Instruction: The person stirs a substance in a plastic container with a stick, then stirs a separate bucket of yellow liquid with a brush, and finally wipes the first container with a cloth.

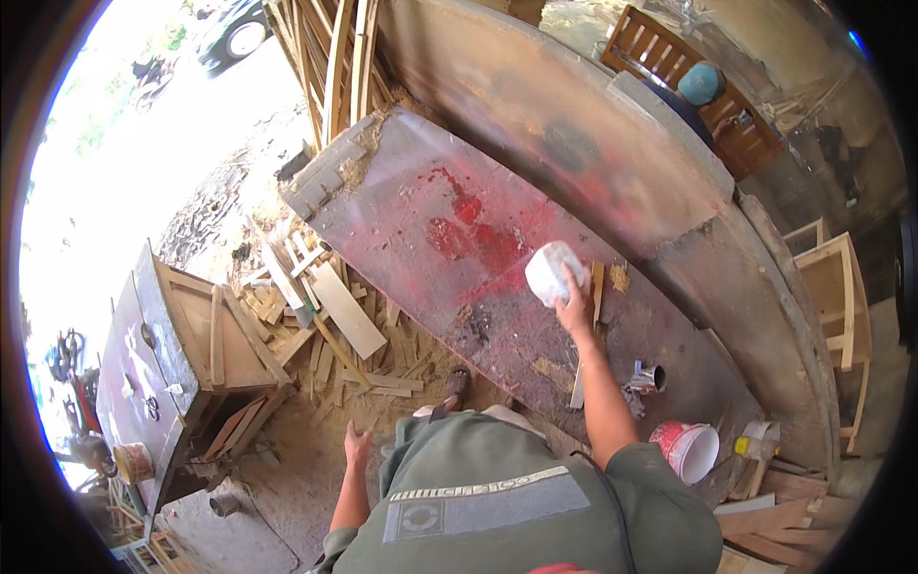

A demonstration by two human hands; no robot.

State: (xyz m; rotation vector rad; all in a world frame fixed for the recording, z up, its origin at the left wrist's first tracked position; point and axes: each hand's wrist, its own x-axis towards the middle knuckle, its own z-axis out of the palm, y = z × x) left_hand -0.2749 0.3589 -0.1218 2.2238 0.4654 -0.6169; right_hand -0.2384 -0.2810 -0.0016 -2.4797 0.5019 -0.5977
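Left hand empty, fingers loosely parted. Right hand half-curled, gripping white bundle at its fingertips; wood strip just right. Red stains beyond, leftward: if wet, sliding bundle there could smear it.

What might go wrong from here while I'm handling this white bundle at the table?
The white bundle in your right grip could pick up red from the stains beside it, if they're wet; I can't tell. Your foot might slip or trip near the loose wood scraps. Your right forearm could perhaps knock the open metal can beside it.
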